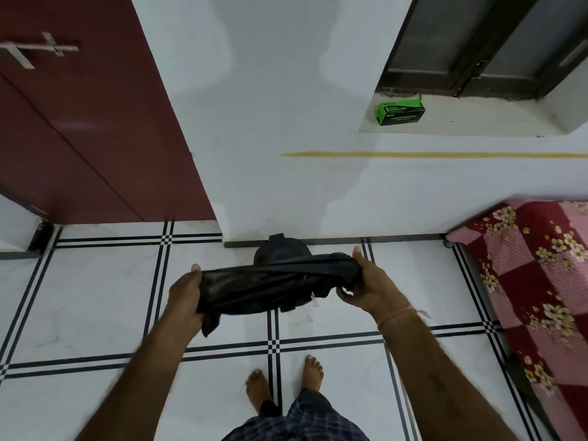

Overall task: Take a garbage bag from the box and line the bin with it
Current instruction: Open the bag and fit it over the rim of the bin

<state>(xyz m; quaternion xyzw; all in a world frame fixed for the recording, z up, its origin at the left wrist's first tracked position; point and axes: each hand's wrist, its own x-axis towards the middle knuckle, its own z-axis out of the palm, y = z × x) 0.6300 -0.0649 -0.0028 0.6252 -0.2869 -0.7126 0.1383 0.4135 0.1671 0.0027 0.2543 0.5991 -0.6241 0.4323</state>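
A white tiled floor (95, 297) with black crossing lines meets a pale wall; a dark red door (79, 122) stands at the left and a bed (534, 281) with a flowered cover at the right. On a ledge (461, 122) under the window sits the green box (401, 113), well apart from the person.

The bag (270, 288) is out of the box and held in the air in front of the body. The left hand (186, 294) is closed on its left end and the right hand (366, 288) grips the bunched right end. The bag is stretched between them, so its long axis runs left to right, the right end a little higher. It is still crumpled; which end is the mouth cannot be told.

The dark bin (280, 248) stands on the floor against the wall, just behind the bag and partly hidden by it.

The step in hand looks like spreading or opening the bag. Next, I judge, the mouth must be found and pulled apart, turned upward, and the closed end lowered into the bin with the rim folded over its edge.
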